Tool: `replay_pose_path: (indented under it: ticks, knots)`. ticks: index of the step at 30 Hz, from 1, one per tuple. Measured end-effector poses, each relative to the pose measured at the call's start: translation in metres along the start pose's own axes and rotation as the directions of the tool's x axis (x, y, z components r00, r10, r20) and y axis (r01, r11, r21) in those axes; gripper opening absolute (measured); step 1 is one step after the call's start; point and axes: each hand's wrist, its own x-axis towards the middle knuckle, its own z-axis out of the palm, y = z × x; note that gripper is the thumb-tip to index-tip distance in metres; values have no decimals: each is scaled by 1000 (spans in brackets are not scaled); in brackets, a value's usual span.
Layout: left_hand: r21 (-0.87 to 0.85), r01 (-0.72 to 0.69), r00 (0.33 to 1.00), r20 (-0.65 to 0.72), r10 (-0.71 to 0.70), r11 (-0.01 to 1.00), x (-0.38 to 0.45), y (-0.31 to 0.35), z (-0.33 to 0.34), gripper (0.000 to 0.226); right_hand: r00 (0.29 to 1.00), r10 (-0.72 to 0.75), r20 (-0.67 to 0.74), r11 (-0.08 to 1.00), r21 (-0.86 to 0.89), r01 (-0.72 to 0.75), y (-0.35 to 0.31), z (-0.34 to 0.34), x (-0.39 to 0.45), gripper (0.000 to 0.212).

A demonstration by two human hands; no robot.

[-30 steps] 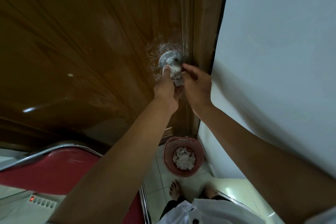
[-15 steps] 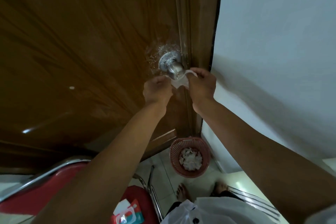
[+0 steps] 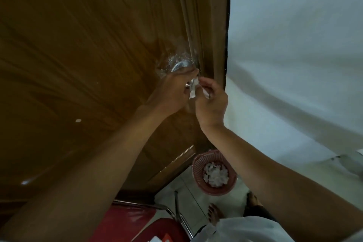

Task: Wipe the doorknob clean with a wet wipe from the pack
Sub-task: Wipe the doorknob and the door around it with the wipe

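At frame centre, the left hand (image 3: pixel 172 92) closes its grip around the doorknob (image 3: pixel 181 65) (mostly hidden). The right hand (image 3: pixel 211 102) pinches the crumpled wet wipe (image 3: pixel 193 88) against it, above the pink basket (image 3: pixel 198 171).

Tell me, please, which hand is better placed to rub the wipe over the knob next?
The left hand. It is already cupped over the doorknob with the wet wipe at its fingers. The right hand only pinches the wipe's loose end, beside the knob.
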Motion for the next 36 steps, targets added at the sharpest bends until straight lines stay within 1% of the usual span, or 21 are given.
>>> replay_pose_path:
  ticks: [2,4,7,9,11,13,16,20,22,25,29,32,34,36]
  knots:
    - [-5,-38,999,25,38,999,2,-2,-4,60,1000,-18,-7,999,-40,18,4,3,-2,11]
    - [-9,-58,997,48,58,998,4,-5,-8,59,1000,-4,-30,997,-73,1,8,5,-4,9]
    - [-10,-67,995,78,68,998,5,-7,-10,59,996,60,-64,997,-38,-62,13,7,-6,8]
    - [-14,-71,993,91,72,997,5,-7,-13,58,994,94,-49,996,1,-94,11,9,-7,8]
    - [-29,-64,992,107,67,997,5,-7,-16,58,996,78,-43,997,1,-78,8,11,-8,8]
    - [-26,-57,989,132,60,998,6,-8,-17,60,996,58,-66,998,-7,-59,7,11,-5,7]
    - [-21,-75,986,147,77,997,7,-10,-18,59,991,93,-95,995,-20,-95,13,7,-2,7]
    - [-20,-83,983,160,85,996,8,-11,-19,61,997,49,-56,996,-68,-52,13,8,-6,5]
    - [-20,-82,985,153,84,996,8,-11,-19,61,997,25,-70,999,-30,-27,7,9,-1,6]
    - [-5,-88,985,146,87,996,8,-9,-20,60,994,25,-105,999,31,-22,5,7,5,15]
    - [-6,-82,984,158,81,997,7,-7,-21,61,995,74,-71,997,-24,-76,10,8,-3,10]
    - [-9,-78,986,145,79,997,6,-6,-21,60,993,100,-62,995,11,-100,6,9,0,6]
    - [-6,-80,987,141,80,997,7,-6,-21,59,994,96,-50,994,53,-93,5,7,2,7]
    - [-10,-78,987,139,79,997,8,-6,-21,60,997,77,-21,996,44,-76,6,4,-1,7]
